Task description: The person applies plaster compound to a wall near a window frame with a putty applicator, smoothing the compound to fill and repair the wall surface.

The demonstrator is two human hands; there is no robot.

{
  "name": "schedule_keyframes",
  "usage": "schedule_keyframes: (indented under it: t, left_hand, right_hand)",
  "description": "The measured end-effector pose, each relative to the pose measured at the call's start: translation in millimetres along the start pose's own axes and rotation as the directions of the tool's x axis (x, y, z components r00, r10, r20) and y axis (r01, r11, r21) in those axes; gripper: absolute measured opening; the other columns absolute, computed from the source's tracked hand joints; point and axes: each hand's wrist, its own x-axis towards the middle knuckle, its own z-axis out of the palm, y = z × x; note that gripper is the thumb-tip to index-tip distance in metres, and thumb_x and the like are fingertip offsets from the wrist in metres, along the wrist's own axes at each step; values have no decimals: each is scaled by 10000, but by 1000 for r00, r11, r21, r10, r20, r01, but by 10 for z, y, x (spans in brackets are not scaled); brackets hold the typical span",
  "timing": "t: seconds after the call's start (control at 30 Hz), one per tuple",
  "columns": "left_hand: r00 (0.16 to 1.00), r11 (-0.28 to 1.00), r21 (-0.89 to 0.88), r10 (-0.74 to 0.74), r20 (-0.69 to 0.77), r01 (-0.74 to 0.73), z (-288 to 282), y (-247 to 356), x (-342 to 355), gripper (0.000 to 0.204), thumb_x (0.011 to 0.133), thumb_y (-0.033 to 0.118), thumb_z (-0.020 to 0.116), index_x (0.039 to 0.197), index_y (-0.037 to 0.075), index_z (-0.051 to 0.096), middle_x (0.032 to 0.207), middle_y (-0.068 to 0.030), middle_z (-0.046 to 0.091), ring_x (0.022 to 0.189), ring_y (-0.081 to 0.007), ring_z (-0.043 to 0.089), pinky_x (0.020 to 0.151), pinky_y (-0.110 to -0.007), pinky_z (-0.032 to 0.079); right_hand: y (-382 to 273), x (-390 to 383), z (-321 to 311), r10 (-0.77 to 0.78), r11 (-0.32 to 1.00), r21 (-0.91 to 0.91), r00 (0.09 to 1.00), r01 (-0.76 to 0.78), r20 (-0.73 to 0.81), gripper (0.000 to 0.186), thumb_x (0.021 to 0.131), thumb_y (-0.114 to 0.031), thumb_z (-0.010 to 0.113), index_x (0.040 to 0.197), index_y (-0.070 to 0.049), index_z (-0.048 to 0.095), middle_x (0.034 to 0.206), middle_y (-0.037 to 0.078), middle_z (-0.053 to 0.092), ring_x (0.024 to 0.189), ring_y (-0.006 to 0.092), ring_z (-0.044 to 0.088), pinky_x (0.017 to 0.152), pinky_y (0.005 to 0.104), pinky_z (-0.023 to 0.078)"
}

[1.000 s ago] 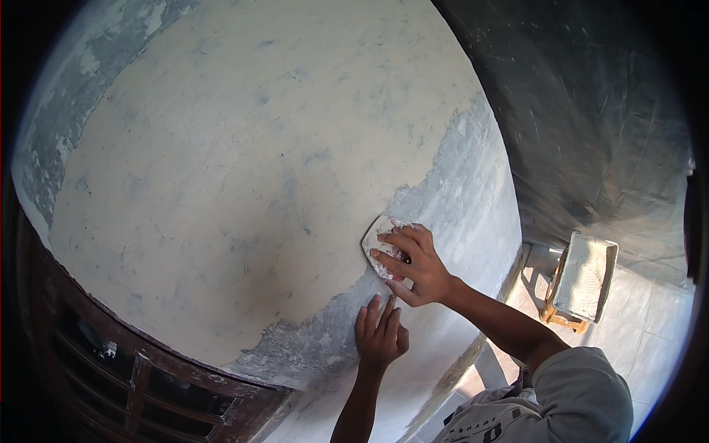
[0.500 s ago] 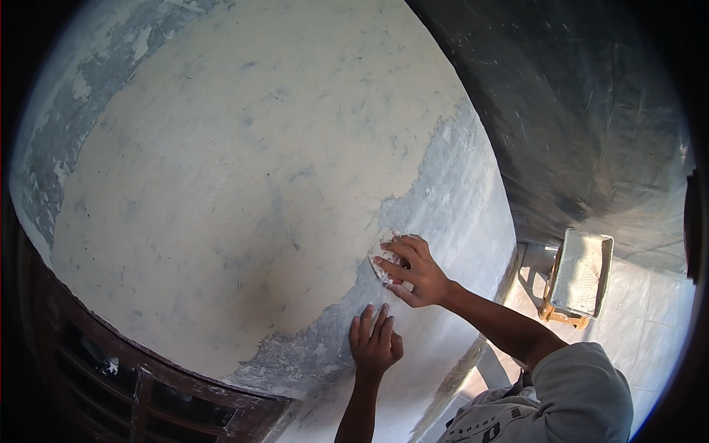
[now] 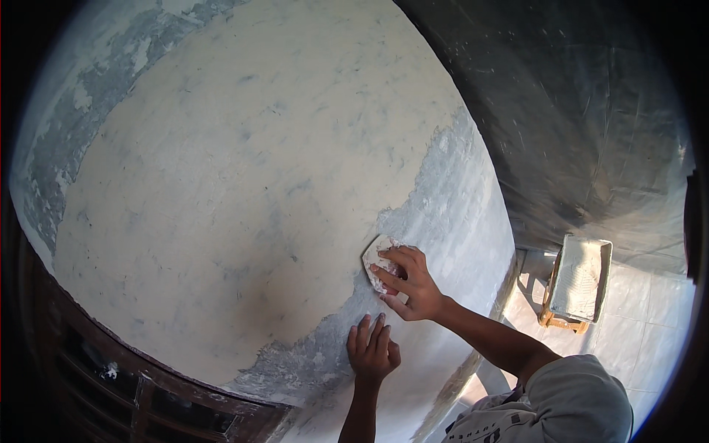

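- Head view: your right hand (image 3: 408, 282) is curled partway closed around a flat hand tool (image 3: 378, 255), with its fingers spread over the back and the thumb at the near edge.
- The tool lies against the wall, right where the pale coat (image 3: 214, 192) borders the bare grey strip (image 3: 417, 218); it is smeared with whitish paste, and a reddish part shows beneath your fingers.
- Your left hand (image 3: 373, 354) is loosely extended, its fingers slightly apart and pointing to the far side, the thumb out to the right; you have nothing visible in its grip.
- That hand's fingertips rest on the grey surface, near and a little left of the right hand, the two hands apart.
- The pale coat covers most of the wall on your left, flecked with grey marks; its ragged edge runs from the far right toward the near left.
- At the near left is a dark wooden frame (image 3: 144, 387) with panes, spotted with white.
- Well to your right, a rectangular tray (image 3: 608, 275) holding pale paste (image 3: 578, 277) sits on a wooden stool (image 3: 563, 323) over the light tiled floor (image 3: 628, 343).
- Farther off on the right hangs a dark sheet (image 3: 569, 125).
- Your grey sleeve (image 3: 580, 399) shows at the near right.
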Motion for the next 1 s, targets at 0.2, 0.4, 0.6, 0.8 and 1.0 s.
schedule_keyframes:
  t: [0.2, 0.4, 0.6, 0.8, 1.0]
  left_hand:
    - [1000, 1000, -14, 5, 0, -5, -15, -5, 8, 219, 853, 183, 542, 959, 73, 698, 1179, -82, 733, 1279, -324, 576, 1152, -515, 306]
    - [1000, 1000, -25, 2, -20, -3, 19, 7, -13, 216, 854, 167, 544, 971, 65, 694, 1169, -90, 735, 1282, -328, 573, 1145, -521, 319]
    - [1000, 997, -75, -4, -27, 2, -18, -8, -20, 210, 859, 160, 546, 972, 58, 691, 1165, -98, 735, 1277, -346, 574, 1145, -528, 319]
    - [999, 996, -88, -15, -37, 12, -21, 14, 18, 231, 853, 160, 534, 968, 66, 710, 1180, -74, 737, 1262, -320, 593, 1132, -489, 347]
    - [999, 994, -106, -4, -47, -1, -29, -32, -26, 196, 852, 143, 560, 969, 54, 689, 1174, -94, 733, 1276, -352, 574, 1139, -528, 328]
  right_hand:
    - [-51, 15, 52, 32, 999, -34, 999, -31, 30, 577, 727, -140, 803, 1288, -76, 687, 1394, 199, 516, 1280, 390, 447, 1104, 519, 348]
    - [-76, 177, 24, 13, 1000, -16, 999, -14, -42, 571, 730, -137, 737, 1294, -75, 671, 1400, 187, 508, 1286, 385, 449, 1080, 513, 345]
    - [-157, -234, 35, 28, 999, 22, 1000, -28, 7, 555, 734, -140, 749, 1281, -72, 681, 1377, 191, 529, 1261, 393, 463, 1068, 505, 363]
    - [-126, 202, 3, 61, 998, 24, 994, -59, -95, 590, 740, -78, 784, 1317, -60, 663, 1429, 195, 490, 1273, 407, 428, 1016, 437, 450]
    - [-159, -233, 61, 39, 999, -27, 999, -38, 30, 577, 764, -95, 791, 1326, -69, 660, 1445, 197, 481, 1313, 411, 412, 1050, 453, 433]
